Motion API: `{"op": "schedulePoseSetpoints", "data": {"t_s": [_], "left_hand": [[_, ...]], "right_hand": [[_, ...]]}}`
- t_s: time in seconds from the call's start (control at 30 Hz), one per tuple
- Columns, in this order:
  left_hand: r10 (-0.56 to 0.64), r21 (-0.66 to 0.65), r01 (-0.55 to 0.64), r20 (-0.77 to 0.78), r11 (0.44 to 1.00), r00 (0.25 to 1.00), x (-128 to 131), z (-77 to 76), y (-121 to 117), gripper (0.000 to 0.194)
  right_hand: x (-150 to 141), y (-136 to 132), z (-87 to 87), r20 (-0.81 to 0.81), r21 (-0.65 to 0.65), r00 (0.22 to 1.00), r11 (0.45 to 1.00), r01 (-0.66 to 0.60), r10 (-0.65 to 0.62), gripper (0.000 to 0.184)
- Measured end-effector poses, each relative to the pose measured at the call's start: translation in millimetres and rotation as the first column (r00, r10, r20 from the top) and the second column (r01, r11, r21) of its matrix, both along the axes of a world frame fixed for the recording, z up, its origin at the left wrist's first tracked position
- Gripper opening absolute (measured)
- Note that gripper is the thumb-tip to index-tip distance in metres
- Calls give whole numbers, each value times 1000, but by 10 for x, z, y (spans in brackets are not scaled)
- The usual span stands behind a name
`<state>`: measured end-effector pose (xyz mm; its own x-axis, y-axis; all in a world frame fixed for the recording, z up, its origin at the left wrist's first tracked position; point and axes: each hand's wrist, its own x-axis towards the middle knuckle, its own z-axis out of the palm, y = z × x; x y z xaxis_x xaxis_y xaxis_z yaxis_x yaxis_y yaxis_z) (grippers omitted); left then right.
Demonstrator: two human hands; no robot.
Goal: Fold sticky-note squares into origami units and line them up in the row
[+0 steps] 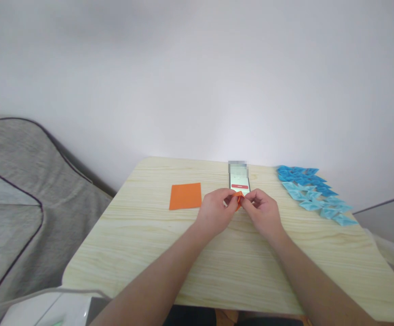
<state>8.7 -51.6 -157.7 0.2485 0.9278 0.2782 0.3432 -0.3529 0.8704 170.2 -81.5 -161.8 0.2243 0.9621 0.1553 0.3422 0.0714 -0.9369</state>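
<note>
Between my two hands is a small folded piece of orange paper (239, 194), held just above the table in front of the phone. My left hand (217, 209) pinches its left side between thumb and fingers. From the other side, my right hand (262, 210) has its thumb and fingertips closed on the paper. Much of the fold is hidden behind the fingers. To the left of my left hand lies a flat orange paper square (185, 196), probably a stack of sheets, though its thickness is hard to tell.
A phone (239, 177) with a lit screen lies just beyond my hands. Several dark blue folded paper pieces (298, 174) and light blue folded paper pieces (314, 197) sit at the right of the wooden table (132, 253). A white wall (197, 81) rises behind; grey fabric (64, 213) is at left.
</note>
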Motion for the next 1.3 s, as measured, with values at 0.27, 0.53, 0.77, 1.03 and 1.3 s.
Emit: {"op": "schedulePoseSetpoints", "data": {"t_s": [0.27,0.53,0.77,1.03,1.3], "left_hand": [[4,-89,2,77,996,997,20,71,-34,22],[79,-116,-69,86,991,993,29,113,-34,18],[89,-224,-52,157,973,984,34,116,-7,12],[127,-211,-100,117,972,985,29,129,-17,9],[121,88,-111,-123,990,985,30,49,-60,13]], "right_hand": [[25,24,-4,-72,-37,997,999,-21,19,18],[16,24,-8,-76,-38,997,999,-9,6,20],[9,26,-23,-69,-16,997,999,-37,35,21],[4,3,-32,11,-22,997,997,-75,75,24],[9,10,-71,63,-42,996,998,-55,58,24]]}}
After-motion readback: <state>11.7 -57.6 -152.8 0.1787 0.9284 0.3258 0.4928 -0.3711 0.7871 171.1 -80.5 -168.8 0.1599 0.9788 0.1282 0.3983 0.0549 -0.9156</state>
